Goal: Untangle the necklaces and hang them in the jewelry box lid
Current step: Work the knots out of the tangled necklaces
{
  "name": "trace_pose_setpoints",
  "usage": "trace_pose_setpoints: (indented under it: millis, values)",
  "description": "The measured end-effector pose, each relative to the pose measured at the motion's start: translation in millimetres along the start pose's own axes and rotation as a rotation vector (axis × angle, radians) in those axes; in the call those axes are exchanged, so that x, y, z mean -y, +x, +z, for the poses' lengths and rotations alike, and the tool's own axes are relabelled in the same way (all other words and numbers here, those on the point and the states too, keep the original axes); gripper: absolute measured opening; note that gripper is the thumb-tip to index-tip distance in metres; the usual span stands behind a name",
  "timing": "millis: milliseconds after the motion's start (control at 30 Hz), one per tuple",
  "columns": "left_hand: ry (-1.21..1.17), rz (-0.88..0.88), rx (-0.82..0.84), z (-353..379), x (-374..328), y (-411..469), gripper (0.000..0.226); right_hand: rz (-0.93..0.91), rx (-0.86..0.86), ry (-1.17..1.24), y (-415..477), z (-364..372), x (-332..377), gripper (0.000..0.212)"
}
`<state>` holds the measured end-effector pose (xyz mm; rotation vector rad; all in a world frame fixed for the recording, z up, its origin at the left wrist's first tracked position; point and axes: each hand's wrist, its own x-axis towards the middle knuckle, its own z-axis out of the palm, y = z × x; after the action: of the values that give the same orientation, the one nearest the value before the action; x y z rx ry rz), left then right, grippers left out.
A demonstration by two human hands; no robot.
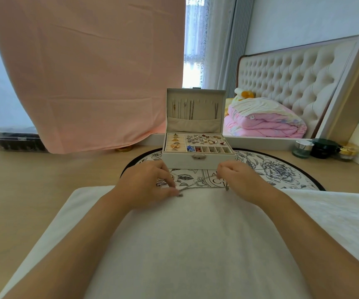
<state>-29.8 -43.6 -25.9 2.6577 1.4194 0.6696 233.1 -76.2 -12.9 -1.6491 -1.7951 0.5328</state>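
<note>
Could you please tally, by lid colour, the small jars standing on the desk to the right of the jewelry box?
Silver-lidded jar: 1
Dark-lidded jar: 1
Gold-lidded jar: 1
Total: 3
</note>
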Motion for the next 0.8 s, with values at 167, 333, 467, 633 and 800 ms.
trace_pose_setpoints:
  millis: [167, 333, 467, 633, 800]
  values:
    - [0.021, -0.012, 0.091, 1.8, 6.2, 0.4, 0.016, 0.089, -0.047, -0.461, 0.9, -5.4, -6.1, 0.038]
    - [-0.112, -0.045, 0.192, 5.0, 4.6, 1.3, 0.023, 0.030, -0.011, -0.704, -1.2, 0.7, -4.2, 0.005]
    - [-0.193, -0.084, 0.217, 2.6, 3.0, -0.2, 0.030, -0.313, -0.046, -0.281, -2.5, 27.0, 8.7, 0.016]
    - [-0.218, -0.108, 0.234, 0.6, 5.7, -2.1, 0.035, -0.368, 0.098, -0.394, 2.5, 50.0, 15.1, 0.013]
    - [-0.172, -0.131, 0.209, 2.6, 6.4, -1.6, 0.029, -0.202, 0.063, -0.043, 0.4, 42.3, 12.9, 0.015]
